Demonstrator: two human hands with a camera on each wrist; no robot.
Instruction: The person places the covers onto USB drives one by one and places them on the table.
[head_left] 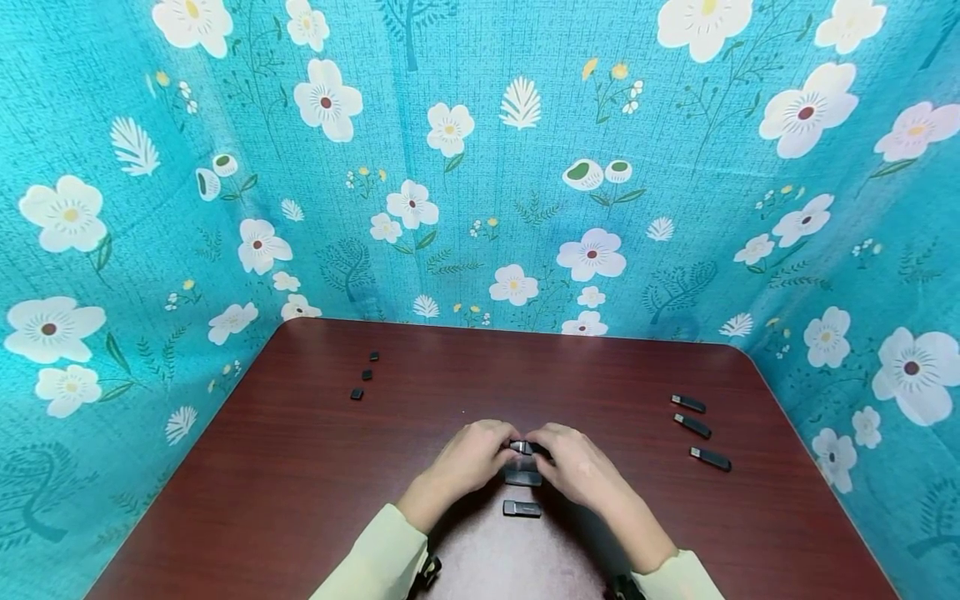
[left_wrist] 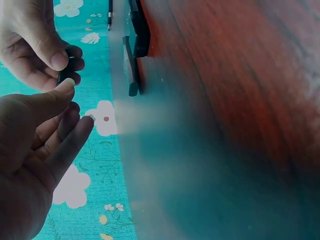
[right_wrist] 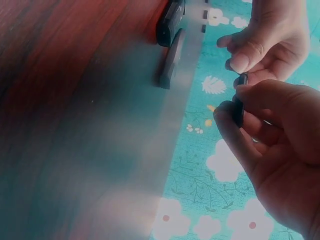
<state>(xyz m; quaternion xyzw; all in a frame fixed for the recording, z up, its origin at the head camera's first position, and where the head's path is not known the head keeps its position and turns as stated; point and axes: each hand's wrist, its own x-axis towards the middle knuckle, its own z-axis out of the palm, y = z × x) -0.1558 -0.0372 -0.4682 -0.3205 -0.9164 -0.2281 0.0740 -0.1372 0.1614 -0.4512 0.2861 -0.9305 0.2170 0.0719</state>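
Both hands hold one black USB flash drive [head_left: 522, 447] just above the middle of the table. Its left end shows pale and shiny in the head view. My right hand [head_left: 573, 461] grips the body of the drive between thumb and fingers. At the other end, my left hand [head_left: 471, 457] pinches with thumb and fingertips, which hide most of that end. Whether a cap sits there, I cannot tell. Nearer to me on the table lie two dark flash drives, one [head_left: 522, 478] close below the hands and another [head_left: 522, 508] in front of it.
Three small black pieces, like caps [head_left: 367, 375], lie in a row at the far left of the brown table [head_left: 300, 475]. On the right, three flash drives [head_left: 692, 426] lie with metal plugs bare. A blue flowered cloth [head_left: 480, 167] surrounds the back and sides.
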